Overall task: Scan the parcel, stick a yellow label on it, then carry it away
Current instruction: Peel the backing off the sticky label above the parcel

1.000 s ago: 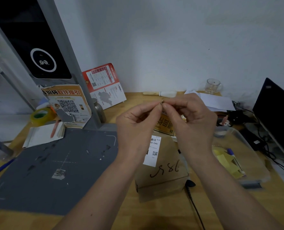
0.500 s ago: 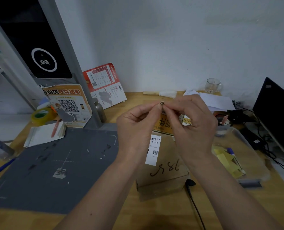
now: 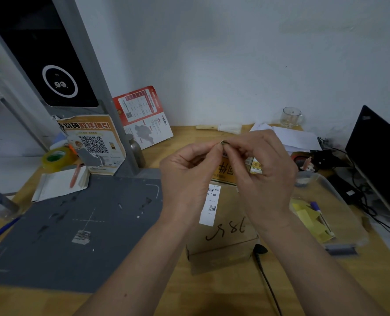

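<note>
Above the parcel (image 3: 221, 226), which shows no yellow label yet, the left hand (image 3: 187, 179) and right hand (image 3: 262, 174) pinch fingertips together on something small, likely a label being peeled, with carrying still to come.

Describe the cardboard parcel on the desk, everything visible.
The cardboard parcel is a small plain brown box, closed, resting flat on the wooden desk beside the grey mat. A white barcode label lies on its top, with dark handwritten marks beside it. Both hands hover above it, hiding its far end.

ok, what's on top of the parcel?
On the parcel: a white label and handwritten digits. Both hands cover its far end; no yellow label visible there.
</note>
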Available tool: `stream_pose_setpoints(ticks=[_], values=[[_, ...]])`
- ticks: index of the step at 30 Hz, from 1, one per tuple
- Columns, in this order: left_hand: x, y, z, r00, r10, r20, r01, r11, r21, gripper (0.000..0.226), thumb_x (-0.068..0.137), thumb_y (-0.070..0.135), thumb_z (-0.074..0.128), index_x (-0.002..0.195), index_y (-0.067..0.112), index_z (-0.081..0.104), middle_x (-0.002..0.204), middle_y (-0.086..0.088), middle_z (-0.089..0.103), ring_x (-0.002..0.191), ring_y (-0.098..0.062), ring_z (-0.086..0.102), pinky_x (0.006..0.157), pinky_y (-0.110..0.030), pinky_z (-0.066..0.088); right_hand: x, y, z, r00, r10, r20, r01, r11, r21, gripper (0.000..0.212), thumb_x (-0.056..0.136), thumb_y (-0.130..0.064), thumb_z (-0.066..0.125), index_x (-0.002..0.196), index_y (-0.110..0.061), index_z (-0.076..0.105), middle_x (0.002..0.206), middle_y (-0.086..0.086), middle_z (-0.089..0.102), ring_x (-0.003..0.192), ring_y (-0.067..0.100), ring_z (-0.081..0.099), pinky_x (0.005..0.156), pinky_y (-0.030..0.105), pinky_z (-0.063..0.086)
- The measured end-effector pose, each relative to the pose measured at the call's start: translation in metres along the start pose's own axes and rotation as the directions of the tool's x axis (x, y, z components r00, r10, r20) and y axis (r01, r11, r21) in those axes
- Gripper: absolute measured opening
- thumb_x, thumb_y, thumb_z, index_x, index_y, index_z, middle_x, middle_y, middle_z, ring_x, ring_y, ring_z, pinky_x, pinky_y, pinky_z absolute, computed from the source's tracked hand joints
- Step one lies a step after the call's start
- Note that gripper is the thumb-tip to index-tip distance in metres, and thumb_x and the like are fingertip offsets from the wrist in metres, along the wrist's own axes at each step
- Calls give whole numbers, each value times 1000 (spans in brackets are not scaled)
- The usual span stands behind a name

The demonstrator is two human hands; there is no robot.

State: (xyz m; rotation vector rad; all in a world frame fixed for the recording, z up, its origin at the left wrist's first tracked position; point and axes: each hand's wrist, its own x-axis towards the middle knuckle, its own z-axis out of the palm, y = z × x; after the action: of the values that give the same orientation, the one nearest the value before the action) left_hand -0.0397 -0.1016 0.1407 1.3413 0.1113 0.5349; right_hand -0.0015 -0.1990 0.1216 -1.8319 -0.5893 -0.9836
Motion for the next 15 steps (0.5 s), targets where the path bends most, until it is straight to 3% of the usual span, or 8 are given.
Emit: stream_pose_setpoints(ticks=[6, 12, 15], values=[[0, -2, 1, 1000, 9, -5, -9, 1000, 0, 17, 82, -2, 67, 80, 13, 75, 65, 11, 74, 66, 3, 68, 63, -9, 50, 0, 2, -1, 1000, -13, -1, 13, 1000, 4, 5, 83, -4, 67, 80, -3, 72, 79, 11, 66, 76, 10, 56, 66, 15, 47], [1, -3, 0, 1000, 25, 9, -25, 1000, -1, 18, 81, -2, 67, 80, 14, 75, 67, 11, 74, 67, 0, 68, 64, -11, 52, 1, 2, -1, 999, -33, 9, 33, 999, -27, 6, 82, -3, 67, 77, -3, 69, 78, 10, 66, 75, 8, 53, 68, 7, 42], [2, -5, -2, 996, 89, 3, -89, 995, 44, 20, 80, -5, 68, 83, 14, 75, 72, 7, 75, 73, -7, 70, 69, -16, 55, 2, -2, -1, 999, 40, 30, -40, 999, 24, 6, 80, -3, 68, 78, -8, 69, 79, 5, 65, 75, 7, 56, 68, 8, 44]])
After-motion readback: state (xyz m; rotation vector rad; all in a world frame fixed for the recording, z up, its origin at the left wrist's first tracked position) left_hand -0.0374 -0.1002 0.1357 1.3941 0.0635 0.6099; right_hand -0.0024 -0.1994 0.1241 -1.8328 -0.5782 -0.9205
